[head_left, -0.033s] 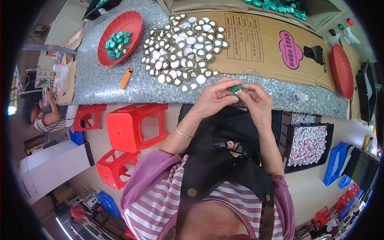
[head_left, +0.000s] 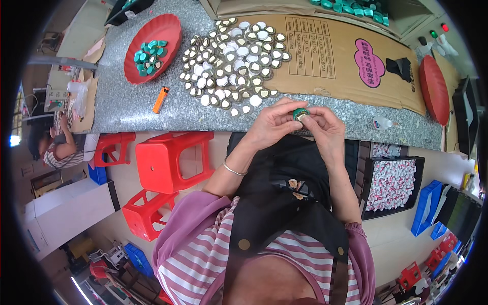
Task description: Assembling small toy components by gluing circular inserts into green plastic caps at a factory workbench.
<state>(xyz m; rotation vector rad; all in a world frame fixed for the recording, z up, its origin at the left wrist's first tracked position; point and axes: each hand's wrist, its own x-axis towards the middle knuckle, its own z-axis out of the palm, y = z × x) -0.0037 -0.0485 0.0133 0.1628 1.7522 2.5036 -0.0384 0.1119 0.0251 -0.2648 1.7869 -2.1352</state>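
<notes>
The small round green bottle cap (head_left: pixel 300 113) sits pinched between both hands just above the near edge of the speckled grey stone worktop (head_left: pixel 127 109), and it lies right at the fingertips of each: the left hand (head_left: pixel 272 124) closes on it from the left with thumb and forefinger, the right hand (head_left: pixel 325 127) meets it from the right, so neither hand is clearly nearer. The fingers (head_left: pixel 285 118) of both hands are drawn together and clamped on the cap, which is turned so its paler inner side faces partly toward the camera, with a small light piece at its lower edge that is too small to make out. Being round, the cap has no long axis; its crimped green rim shows along the top. Further back on the worktop, well apart from the hands, spreads a heap of gold-and-white crown caps (head_left: pixel 231 63), beside it a red round plastic tray (head_left: pixel 173 30) holding more green caps, and an orange lighter (head_left: pixel 160 99) nearby.
</notes>
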